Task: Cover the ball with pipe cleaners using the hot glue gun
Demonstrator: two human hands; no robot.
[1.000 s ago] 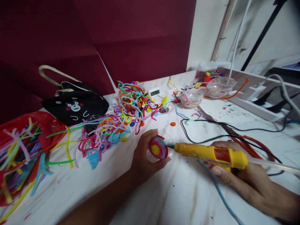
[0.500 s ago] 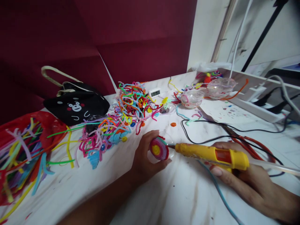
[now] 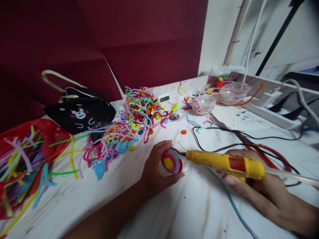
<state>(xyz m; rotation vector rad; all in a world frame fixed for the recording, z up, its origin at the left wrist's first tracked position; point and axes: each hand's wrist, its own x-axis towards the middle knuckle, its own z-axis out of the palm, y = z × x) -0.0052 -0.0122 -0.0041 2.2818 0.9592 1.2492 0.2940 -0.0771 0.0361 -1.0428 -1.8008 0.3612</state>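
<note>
Two hands are busy above the pale surface (image 3: 199, 205). The left hand (image 3: 154, 169) grasps a disc (image 3: 171, 161) by its edge, thumb below and fingers above, its face tilted toward the camera: a yellow centre ringed in pink, purple and red, with some teal at the upper right. Clear plastic (image 3: 183, 146) shows behind it. The right hand (image 3: 269, 196) is wrapped around a yellow glue gun (image 3: 211, 160), whose nozzle (image 3: 183, 154) points left at the disc's rim; whether they touch, I cannot tell. A glue stick (image 3: 289, 174) juts from the gun's back, and a blue cord (image 3: 231, 199) runs below it toward the viewer. Beyond the disc lies an orange piece (image 3: 183, 132). Farther left, a heap of pipe cleaners (image 3: 142, 106) spreads near a black bag (image 3: 82, 109), with more in a red bag (image 3: 54, 132). Two clear bowls (image 3: 203, 104) sit at the far right, near a power strip (image 3: 284, 119). A small display (image 3: 164, 98) stands beside the heap. A black cable (image 3: 264, 138) curls across the surface beyond the gun.
</note>
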